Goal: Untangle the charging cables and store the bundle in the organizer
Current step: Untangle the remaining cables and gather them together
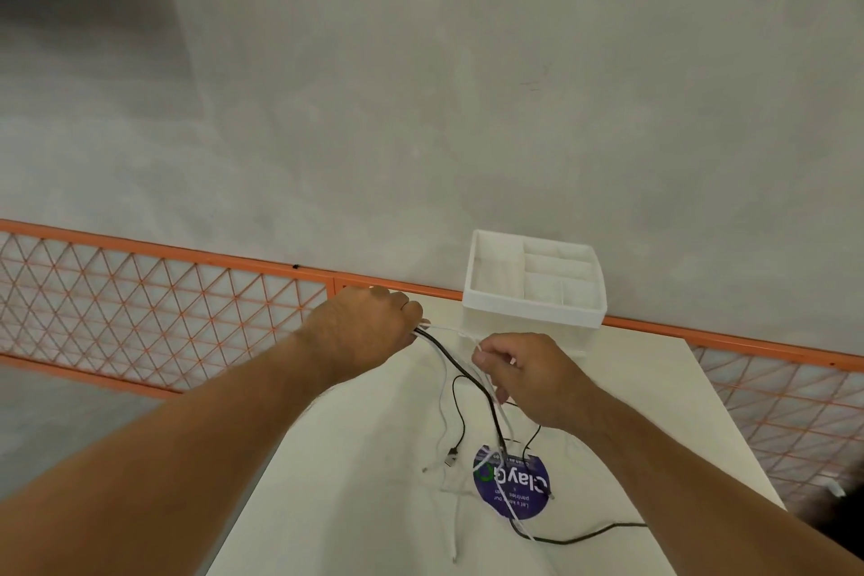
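Black and white charging cables [467, 377] hang in a loose tangle above the white table [355, 482]. My left hand [369, 325] is raised and shut on one end of the bundle. My right hand [523, 377] pinches a white cable a little lower and to the right. The loose ends and plugs [451, 458] trail down onto the table, and a black cable [579, 537] runs off to the right. The white organizer [535, 311], with several empty compartments, stands at the table's far edge, just beyond my right hand.
A round purple sticker [528, 493] lies on the table under the cable ends. An orange mesh railing [163, 309] runs behind the table on both sides. Beyond it is a grey concrete floor [421, 108].
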`<state>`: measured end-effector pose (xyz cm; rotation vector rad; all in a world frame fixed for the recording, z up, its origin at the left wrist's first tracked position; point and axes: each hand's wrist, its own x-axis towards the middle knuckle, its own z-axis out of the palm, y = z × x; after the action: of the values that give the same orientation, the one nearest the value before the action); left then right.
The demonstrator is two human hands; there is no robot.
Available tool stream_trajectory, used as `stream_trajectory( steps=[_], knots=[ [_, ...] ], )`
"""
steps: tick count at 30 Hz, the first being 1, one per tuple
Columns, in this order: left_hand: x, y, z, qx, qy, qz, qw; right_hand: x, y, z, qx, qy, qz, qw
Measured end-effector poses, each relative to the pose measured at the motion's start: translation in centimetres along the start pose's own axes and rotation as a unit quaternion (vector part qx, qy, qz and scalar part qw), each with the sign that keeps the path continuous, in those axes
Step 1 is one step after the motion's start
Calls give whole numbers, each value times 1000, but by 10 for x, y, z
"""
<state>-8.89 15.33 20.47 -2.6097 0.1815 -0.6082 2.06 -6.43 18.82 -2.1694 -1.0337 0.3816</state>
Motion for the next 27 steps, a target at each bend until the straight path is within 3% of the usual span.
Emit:
stream_trajectory(
  steps=[3,8,11,17,21,24,27],
  knots=[
    [-3,-6,4,4,1,-3,1000,1,12,-8,-152,25,-49,987],
    [-3,-3,5,13,-19,-10,1000,0,21,-19,-187,26,-61,980],
    [0,0,4,16,-29,-4,999,-2,21,-23,-158,11,-32,987],
    [6,4,-4,25,-51,-6,998,0,14,-18,62,-38,57,996],
    [17,12,-10,27,-137,-11,990,1,-9,-11,179,-98,51,978],
    [22,16,-13,40,-140,1,989,2,-22,3,117,-115,27,986],
    [26,17,-18,22,-142,-1,990,8,-29,17,18,-52,-8,998]
  ],
)
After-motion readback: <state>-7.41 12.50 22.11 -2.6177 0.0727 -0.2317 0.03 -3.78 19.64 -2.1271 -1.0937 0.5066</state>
